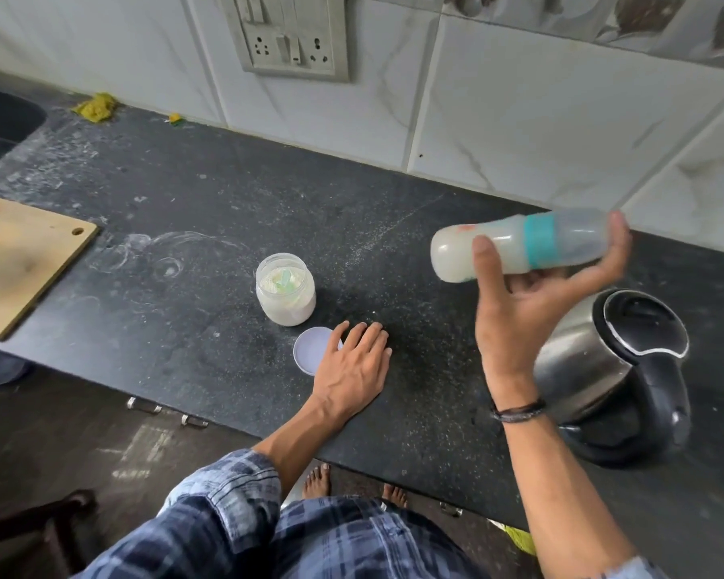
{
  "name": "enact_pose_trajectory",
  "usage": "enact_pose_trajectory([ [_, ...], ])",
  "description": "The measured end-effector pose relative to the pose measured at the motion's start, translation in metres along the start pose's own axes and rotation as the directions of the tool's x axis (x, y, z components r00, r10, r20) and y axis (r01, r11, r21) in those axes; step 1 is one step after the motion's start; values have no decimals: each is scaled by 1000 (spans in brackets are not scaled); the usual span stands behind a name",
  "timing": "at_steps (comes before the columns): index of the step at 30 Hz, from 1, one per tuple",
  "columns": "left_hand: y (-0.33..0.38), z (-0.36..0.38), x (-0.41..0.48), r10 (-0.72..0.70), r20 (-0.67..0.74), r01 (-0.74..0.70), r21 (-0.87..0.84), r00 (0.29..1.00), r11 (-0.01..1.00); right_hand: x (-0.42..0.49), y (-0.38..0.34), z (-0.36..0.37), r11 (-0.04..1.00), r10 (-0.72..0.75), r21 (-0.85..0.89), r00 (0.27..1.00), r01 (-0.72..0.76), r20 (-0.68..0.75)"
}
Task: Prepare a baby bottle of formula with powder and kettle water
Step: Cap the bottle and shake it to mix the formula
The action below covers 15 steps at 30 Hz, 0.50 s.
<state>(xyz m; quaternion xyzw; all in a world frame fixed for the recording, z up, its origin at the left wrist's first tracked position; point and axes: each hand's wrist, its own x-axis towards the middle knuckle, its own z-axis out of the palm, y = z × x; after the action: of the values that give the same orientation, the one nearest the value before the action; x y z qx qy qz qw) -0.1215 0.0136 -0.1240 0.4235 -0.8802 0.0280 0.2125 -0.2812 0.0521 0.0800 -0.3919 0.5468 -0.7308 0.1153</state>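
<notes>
Over the counter [226,227], the grip of the right hand [519,323] clasps the sideways bottle [519,249]; left hand [354,369] lies flat.

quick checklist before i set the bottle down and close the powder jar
1. Right hand grips bottle: ok, thumb and fingers round it.
2. Bottle's ring and cap on: ok.
3. Formula free of lumps: cannot tell.
4. Jar closed: not ok, open with scoop inside.
5. Jar lid within reach: ok, by left hand on the counter.
6. Kettle shut: ok.
</notes>
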Motion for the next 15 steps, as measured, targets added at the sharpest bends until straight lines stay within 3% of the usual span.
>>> enact_pose_trajectory([
  [3,0,-1,-2,12,-5,-12,-3,1000,1000,1,12,-2,980,89,-195,974,-48,210],
  [7,0,-1,0,2,2,-2,3,1000,1000,-3,7,0,999,27,-47,996,-23,84],
  [11,1,-2,-1,11,0,-11,3,1000,1000,3,11,-2,984,89,-172,966,-47,244],
  [15,1,-1,0,4,-7,-4,7,1000,1000,12,-1,-1,999,25,35,999,-24,-37],
])
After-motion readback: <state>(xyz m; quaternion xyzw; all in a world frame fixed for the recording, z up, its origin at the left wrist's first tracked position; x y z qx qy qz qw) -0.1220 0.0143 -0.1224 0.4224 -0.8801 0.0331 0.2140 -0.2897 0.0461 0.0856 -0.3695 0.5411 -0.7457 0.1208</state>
